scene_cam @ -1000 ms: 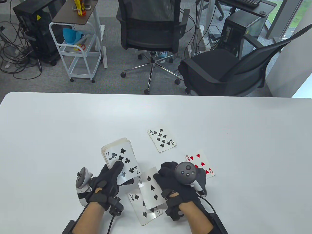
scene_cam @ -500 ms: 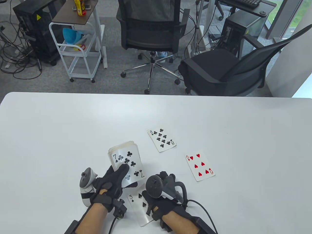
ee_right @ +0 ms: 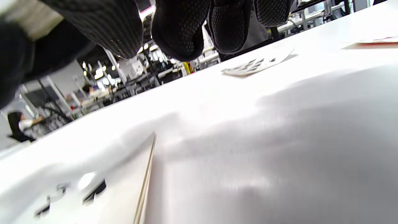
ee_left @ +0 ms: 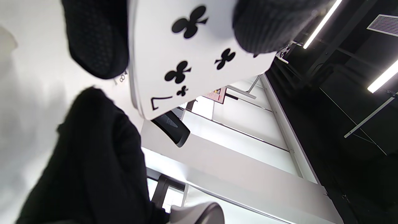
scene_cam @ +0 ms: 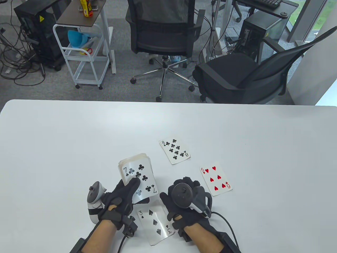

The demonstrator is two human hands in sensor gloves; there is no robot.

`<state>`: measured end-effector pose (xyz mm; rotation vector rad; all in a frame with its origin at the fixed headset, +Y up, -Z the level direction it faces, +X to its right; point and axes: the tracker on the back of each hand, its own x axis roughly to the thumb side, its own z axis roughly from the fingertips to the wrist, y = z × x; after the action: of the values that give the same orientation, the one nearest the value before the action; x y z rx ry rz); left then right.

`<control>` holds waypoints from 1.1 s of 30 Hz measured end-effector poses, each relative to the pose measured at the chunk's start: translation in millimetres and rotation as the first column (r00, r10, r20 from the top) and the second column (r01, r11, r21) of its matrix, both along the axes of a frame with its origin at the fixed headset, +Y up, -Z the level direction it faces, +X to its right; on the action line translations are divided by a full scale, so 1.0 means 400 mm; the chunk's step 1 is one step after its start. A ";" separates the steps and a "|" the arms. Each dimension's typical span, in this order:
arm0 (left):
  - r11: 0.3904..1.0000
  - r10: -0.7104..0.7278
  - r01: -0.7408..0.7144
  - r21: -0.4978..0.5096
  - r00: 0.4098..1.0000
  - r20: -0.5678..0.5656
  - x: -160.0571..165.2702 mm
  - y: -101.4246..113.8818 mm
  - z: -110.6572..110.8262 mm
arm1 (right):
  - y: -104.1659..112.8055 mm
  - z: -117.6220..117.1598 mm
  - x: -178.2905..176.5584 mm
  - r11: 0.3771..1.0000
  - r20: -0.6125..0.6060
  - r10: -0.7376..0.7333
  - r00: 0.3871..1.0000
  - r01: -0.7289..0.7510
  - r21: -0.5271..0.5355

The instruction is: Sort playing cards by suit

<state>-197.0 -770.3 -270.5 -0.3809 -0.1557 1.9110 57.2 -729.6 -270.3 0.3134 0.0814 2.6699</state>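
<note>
surface: white table (scene_cam: 65,137) | on it: 8 of clubs (scene_cam: 174,151); 6 of hearts (scene_cam: 216,179); 3 of spades (scene_cam: 155,223)

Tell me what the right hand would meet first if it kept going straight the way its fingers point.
Bare table, probably: the right hand points away between the 8 of clubs and 6 of hearts, though its height is unclear.

place: office/lab | evidence: mesh office chairs (scene_cam: 163,31), computer towers (scene_cam: 39,31), floor cables (scene_cam: 13,60), wheeled cart (scene_cam: 84,52), grey carpet | all beyond white table (scene_cam: 79,131)
</note>
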 end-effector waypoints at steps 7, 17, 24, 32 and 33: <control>0.999 -0.031 0.030 0.011 0.999 0.035 0.007 0.002 0.000 | 0.053 0.015 0.038 0.936 0.008 -0.250 0.968 0.239 0.258; 0.997 -0.076 0.075 0.014 0.994 0.075 0.025 0.001 0.002 | 0.041 0.022 0.023 0.901 -0.087 -0.366 0.927 0.376 0.216; 0.998 -0.066 0.066 0.014 0.998 0.023 0.019 -0.004 0.002 | 0.023 0.037 -0.024 0.944 -0.125 -0.262 0.957 0.281 0.172; 0.999 -0.027 0.027 -0.023 1.000 0.002 0.019 -0.020 0.004 | 0.017 0.046 -0.037 0.911 -0.132 -0.340 0.931 0.361 0.200; 0.999 -0.016 0.016 -0.030 1.000 0.004 0.020 -0.022 0.003 | 0.020 0.046 -0.033 0.899 -0.128 -0.360 0.924 0.380 0.219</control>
<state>-188.9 -779.2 -269.3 -0.4054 -0.1264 1.8990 43.8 -721.4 -251.8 0.4685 -0.2548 2.2852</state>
